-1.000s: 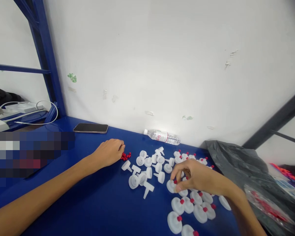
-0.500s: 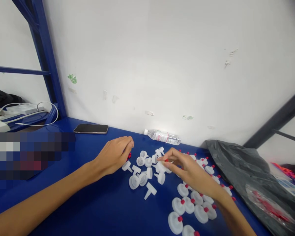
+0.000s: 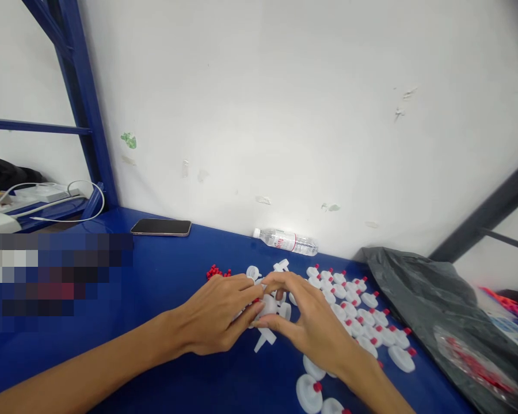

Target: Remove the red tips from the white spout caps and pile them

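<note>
Over the middle of the blue table, my two hands meet at one white plastic nozzle cap [image 3: 268, 306]. My right hand [image 3: 322, 322] grips its round base between thumb and fingers. The thumb and fingers of my left hand [image 3: 218, 313] are closed on a small red tip cap [image 3: 256, 300] at the nozzle end, mostly hidden by the fingers. Under and around the hands lie loose nozzle caps without red tips, such as a white one [image 3: 265, 338]. Behind my left hand is a little heap of red tip caps [image 3: 216, 271].
Several red-tipped nozzle caps [image 3: 309, 393] spread over the right side. A clear bottle [image 3: 287, 240] lies by the wall, with a phone [image 3: 161, 227] farther left. At the right edge, a dark grey bag [image 3: 397, 270] carries a clear packet of red pieces [image 3: 479, 362].
My left hand has moved right and down from the red heap, uncovering it. My right hand has drawn left with the nozzle cap, and both hands now meet at it.
</note>
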Motion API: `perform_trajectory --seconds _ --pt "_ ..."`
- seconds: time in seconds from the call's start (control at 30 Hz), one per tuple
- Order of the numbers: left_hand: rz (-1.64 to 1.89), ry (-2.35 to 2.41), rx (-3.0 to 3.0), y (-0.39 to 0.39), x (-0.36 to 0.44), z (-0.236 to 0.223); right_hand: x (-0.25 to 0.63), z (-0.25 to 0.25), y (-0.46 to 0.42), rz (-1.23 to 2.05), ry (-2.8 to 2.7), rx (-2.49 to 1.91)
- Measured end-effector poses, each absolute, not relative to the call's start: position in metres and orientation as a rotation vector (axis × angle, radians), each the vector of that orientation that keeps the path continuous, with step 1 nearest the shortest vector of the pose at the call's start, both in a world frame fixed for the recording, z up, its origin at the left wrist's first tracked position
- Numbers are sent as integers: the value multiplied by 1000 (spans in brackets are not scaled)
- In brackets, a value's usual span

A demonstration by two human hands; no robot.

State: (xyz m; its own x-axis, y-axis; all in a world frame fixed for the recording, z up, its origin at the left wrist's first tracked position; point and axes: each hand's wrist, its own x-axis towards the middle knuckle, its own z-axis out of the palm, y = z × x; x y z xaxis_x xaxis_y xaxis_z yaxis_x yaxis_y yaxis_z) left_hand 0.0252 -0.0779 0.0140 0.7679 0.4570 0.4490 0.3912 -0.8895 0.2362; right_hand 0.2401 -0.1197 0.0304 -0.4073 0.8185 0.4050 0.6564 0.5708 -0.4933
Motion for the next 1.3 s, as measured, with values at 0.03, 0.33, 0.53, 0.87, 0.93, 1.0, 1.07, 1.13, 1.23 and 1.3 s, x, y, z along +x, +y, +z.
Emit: perform_trajectory --seconds 0.03,0.33,0.53,0.87,0.93,1.0,1.07,1.13,1.23,1.3 --pt "791 686 2818 -78 25 14 240 29 -120 326 -2190 -1174" --pt "848 819 2310 -78 33 25 245 26 -109 -118 -2165 -975" --pt "889 808 1784 -84 49 27 237 32 -113 -655 -2196 -865" --pt "1018 1495 1952 9 -25 37 310 30 -74 -756 -1915 -1265" --pt "940 1618 2064 14 -29 28 301 23 -74 -535 -1982 -1343" --pt "820 1685 2158 13 -26 18 290 19 -79 -365 -2057 -1373" --pt "696 1704 2224 8 -21 10 283 19 -85 -248 -2129 -1380" --pt "598 1711 2264 5 -17 7 283 22 -89 -180 -2168 -1406" --pt "510 1721 2299 3 -15 5 291 31 -91 -102 -2245 -1504" --pt "475 1729 2310 3 -16 4 297 37 -92 -31 -2309 -1584"
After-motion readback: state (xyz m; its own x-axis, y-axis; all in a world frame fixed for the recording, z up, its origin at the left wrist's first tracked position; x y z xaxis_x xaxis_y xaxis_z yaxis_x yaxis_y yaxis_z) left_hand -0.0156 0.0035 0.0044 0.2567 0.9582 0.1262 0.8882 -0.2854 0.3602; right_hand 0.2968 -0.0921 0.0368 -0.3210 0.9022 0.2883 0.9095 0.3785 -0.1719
